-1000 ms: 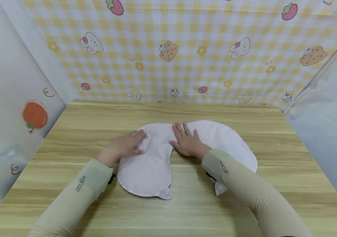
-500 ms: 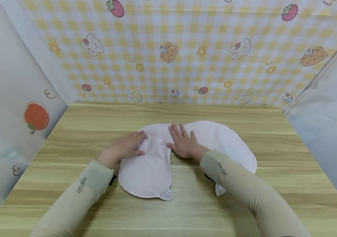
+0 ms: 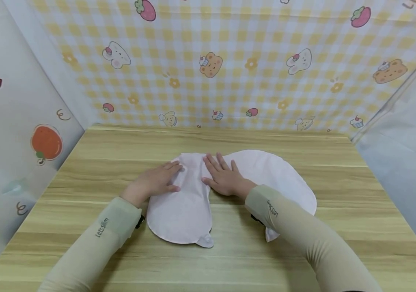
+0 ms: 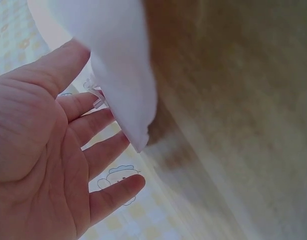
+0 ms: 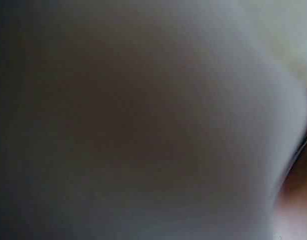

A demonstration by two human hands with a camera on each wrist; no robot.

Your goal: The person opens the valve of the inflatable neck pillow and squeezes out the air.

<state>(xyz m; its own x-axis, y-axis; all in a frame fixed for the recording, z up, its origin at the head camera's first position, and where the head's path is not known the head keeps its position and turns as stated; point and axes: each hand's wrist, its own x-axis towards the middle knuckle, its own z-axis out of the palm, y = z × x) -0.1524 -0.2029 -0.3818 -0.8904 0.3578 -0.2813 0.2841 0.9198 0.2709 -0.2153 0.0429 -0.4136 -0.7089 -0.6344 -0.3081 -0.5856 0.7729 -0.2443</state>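
— On the wooden table, where did the item lie?

— 1 pale, U-shaped neck pillow lay with its bend toward the checked cloth and its 2 ends toward the person. 1 small tab showed at the end on the person's left.

— Finding on method?

— The step was judged to be pressing and smoothing. Good practice called for the left hand to steady its side lightly, clear of the clear plastic piece, while the right hand bore down evenly. Uneven weight risked creasing the fabric or sliding the pillow.

— Condition of the hands?

— The left was unfolded, its fingers extended and parted at the pillow's outer side, just beside the plastic piece; contact with that piece could not be confirmed. The right lay palm down across the bend, fingers straight and spread. Neither was clamped on anything.

— Did the right wrist view add evidence?

— No. It was dark and blurred; finger position could not be told from it.
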